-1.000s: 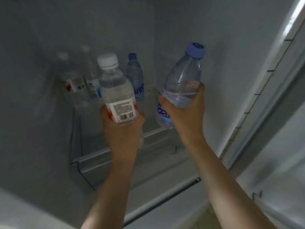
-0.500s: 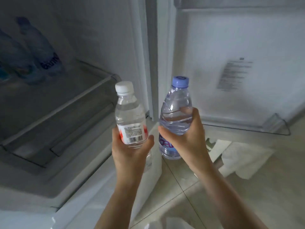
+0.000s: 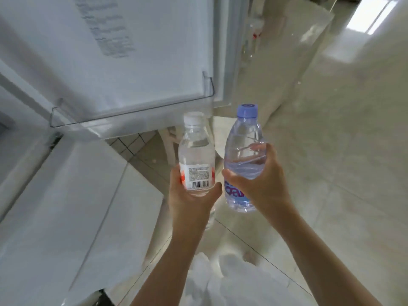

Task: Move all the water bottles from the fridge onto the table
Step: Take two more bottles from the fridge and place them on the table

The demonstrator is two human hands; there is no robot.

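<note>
My left hand (image 3: 189, 199) grips a clear water bottle with a white cap and a red-and-white label (image 3: 196, 155) around its lower half, held upright. Right beside it, my right hand (image 3: 260, 180) holds a bluish water bottle with a blue cap (image 3: 244, 138), tilted slightly, fingers wrapped round its middle. Both bottles hang in the air over the floor, outside the fridge. The open fridge door (image 3: 123, 62) fills the upper left. The fridge's inside and the table are out of view.
The white fridge body (image 3: 66, 206) runs along the left. Glossy pale floor tiles (image 3: 342, 151) spread to the right. A white chair leg (image 3: 167, 146) shows under the door. Something white and blurred (image 3: 231, 281) lies low between my arms.
The view has swung right, from the fridge shelves past the door to the open floor. Both hands still hold their bottles side by side, carried out of the fridge.
</note>
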